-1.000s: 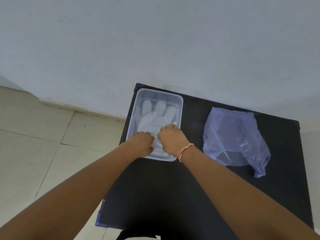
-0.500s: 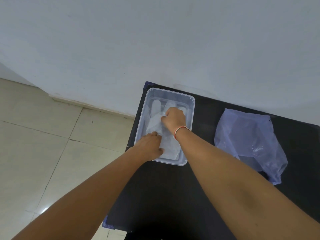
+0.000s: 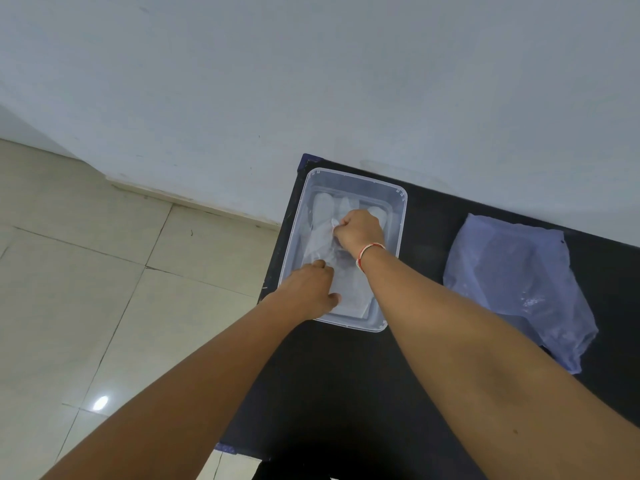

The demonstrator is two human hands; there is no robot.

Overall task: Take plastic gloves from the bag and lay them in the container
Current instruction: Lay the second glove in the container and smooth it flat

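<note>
A clear plastic container stands at the far left corner of the black table. A translucent white plastic glove lies inside it, fingers pointing away from me. My right hand, with a red-and-white thread at the wrist, is closed and pinches the glove near its middle. My left hand rests on the glove's cuff end at the container's near left, fingers pressing down. A crumpled bluish plastic bag lies to the right of the container.
The table's left edge runs just beside the container, with tiled floor below it. A pale wall rises directly behind the table.
My right hand moved from the glove's cuff end toward its fingers and pinched the plastic. My left hand stayed at the near end. The view shifted slightly left.
</note>
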